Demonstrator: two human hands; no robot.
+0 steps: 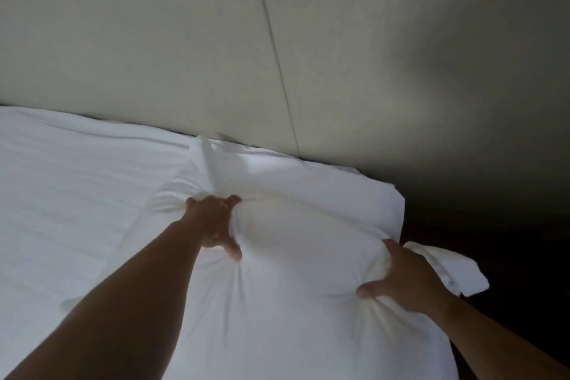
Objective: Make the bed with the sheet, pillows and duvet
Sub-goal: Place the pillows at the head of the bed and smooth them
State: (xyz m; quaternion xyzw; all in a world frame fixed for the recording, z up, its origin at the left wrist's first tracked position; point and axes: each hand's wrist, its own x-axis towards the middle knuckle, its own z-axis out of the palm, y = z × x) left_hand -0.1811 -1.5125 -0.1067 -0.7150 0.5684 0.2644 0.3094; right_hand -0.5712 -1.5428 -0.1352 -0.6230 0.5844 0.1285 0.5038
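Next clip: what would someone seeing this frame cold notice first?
Two bare hands dig into a plump white pillow at lower centre: the left hand grips its upper left, the right hand its right edge. A white sheet spreads to the left; a beige panelled headboard fills the upper half.

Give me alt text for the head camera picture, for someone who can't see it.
Two bare hands grip a plump white pillow, the left hand bunching its upper left part and the right hand clutching its right edge. The pillow rests on a white sheet, with a beige panelled wall just behind.
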